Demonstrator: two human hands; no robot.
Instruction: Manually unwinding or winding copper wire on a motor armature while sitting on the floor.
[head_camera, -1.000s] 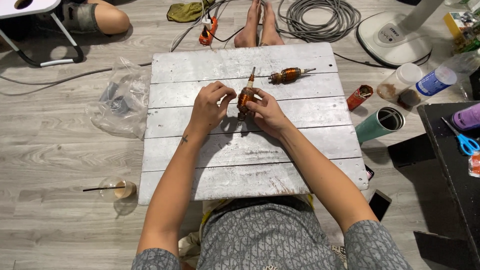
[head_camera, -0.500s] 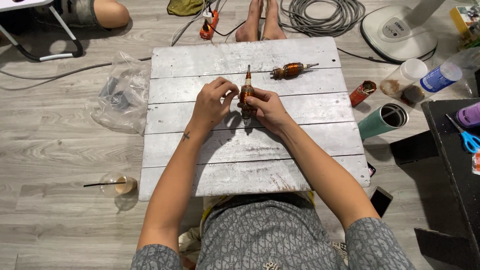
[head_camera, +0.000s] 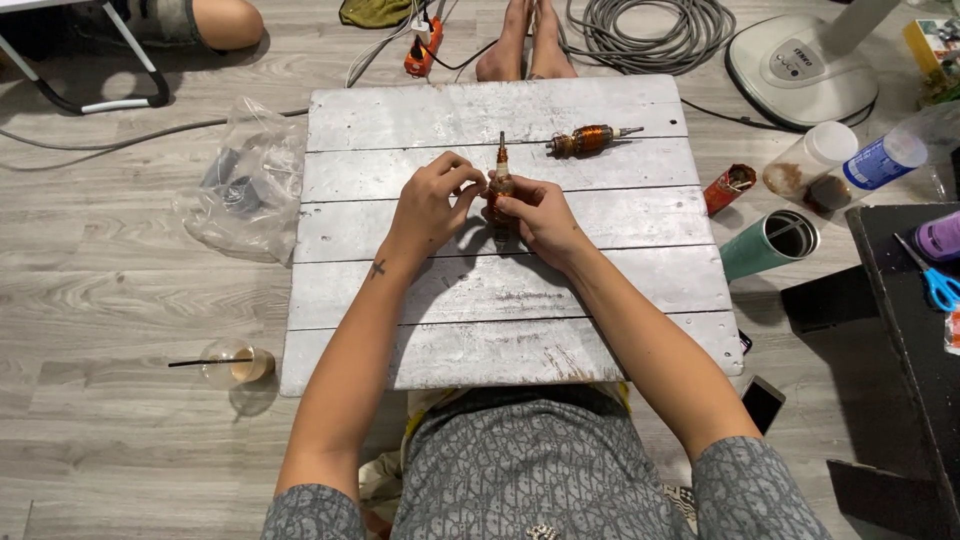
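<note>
Centrally, above the white plank table, a copper-wound motor armature is held upright, its shaft pointing away from the person; it is gripped from the right by the right hand, while the left hand is pinched against its left side. A second armature is seen lying on the table just beyond; a teal tumbler is lying on the floor to the right.

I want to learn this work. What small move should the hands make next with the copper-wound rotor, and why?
Probably the left hand should turn the rotor slightly while the right hand steadies it: both hands pinch it upright above the white board, and only one side of the winding shows.
</note>
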